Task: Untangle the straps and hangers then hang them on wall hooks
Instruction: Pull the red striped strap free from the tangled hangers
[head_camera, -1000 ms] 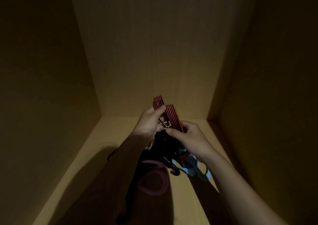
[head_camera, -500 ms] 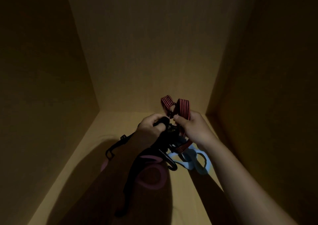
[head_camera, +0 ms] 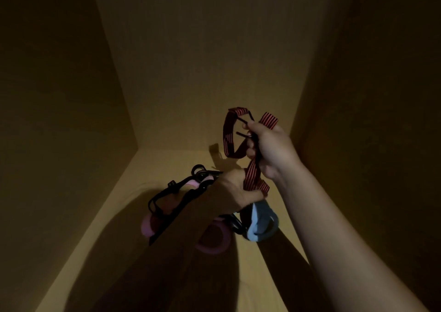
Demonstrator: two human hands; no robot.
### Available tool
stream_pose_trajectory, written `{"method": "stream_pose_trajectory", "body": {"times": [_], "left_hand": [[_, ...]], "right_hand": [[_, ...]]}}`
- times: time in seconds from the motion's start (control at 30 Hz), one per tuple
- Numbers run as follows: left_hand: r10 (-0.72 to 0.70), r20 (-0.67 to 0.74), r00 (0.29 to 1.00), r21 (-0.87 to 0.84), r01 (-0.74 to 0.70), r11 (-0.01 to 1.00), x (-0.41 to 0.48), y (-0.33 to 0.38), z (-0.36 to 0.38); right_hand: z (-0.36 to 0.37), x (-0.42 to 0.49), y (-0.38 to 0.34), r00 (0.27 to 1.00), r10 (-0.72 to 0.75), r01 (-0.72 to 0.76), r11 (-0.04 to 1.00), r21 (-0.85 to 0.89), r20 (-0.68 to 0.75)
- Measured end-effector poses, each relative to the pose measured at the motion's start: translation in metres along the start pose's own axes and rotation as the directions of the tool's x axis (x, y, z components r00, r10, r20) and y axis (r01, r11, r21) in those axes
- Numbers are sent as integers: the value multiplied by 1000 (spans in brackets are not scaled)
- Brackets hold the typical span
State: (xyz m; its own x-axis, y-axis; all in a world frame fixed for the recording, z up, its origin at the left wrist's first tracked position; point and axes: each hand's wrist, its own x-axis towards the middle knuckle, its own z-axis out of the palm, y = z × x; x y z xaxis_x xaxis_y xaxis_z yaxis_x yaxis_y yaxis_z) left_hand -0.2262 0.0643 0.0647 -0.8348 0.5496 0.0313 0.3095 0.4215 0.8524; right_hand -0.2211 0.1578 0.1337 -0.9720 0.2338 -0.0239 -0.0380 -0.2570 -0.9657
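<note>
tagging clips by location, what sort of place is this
Probably the inside of a wardrobe or cupboard: a plain wood-look back panel and side panel close in tightly over a base board, all dimly lit.

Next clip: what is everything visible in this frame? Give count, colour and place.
striped strap: one, red and black, raised right of centre, looped
black straps: count unclear, black, tangled left of centre
pink handles: at least two, pink, low in the tangle
blue handle: one, blue, hanging below the left hand
carabiner: one, black, beside the blue handle
wooden walls: three, tan, back and both sides
left hand: one, shadowed, grips the black straps
right hand: one, grips the striped strap
</note>
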Motion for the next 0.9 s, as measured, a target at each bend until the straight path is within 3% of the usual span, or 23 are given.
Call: {"method": "stream_pose_trajectory", "body": {"times": [0.13, 0.27, 0.4, 0.5, 0.63, 0.77, 0.9], "left_hand": [[-74, -123, 990, -186, 50, 981, 5, -4, -8], [-116, -209, 971, -405, 22, 914, 1, 7, -44], [4, -279, 960, -391, -118, 913, 3, 29, -61], [58, -281, 958, -364, -162, 917, 7, 41, -61], [104, -332, 938, -395, -238, 887, 15, 57, -64], [112, -282, 953, -441, -233, 867, 18, 72, -65], [41, -218, 975, -487, -145, 861, 22, 77, -62]], "right_hand": [[-7, 4, -2, 995, 51, -39, 991, 128, -91], [-28, 7, 12, 962, 65, -81, 996, -48, -265], [-37, 4, 36, 959, 224, -248, 960, -134, -172], [-35, 3, 41, 951, 297, -303, 951, -62, -90], [-28, -4, 33, 969, 212, -213, 977, -3, 123], [-17, -21, 21, 935, 105, -70, 991, -114, 337], [-5, -12, 23, 970, -79, 181, 868, -463, 230]]}}
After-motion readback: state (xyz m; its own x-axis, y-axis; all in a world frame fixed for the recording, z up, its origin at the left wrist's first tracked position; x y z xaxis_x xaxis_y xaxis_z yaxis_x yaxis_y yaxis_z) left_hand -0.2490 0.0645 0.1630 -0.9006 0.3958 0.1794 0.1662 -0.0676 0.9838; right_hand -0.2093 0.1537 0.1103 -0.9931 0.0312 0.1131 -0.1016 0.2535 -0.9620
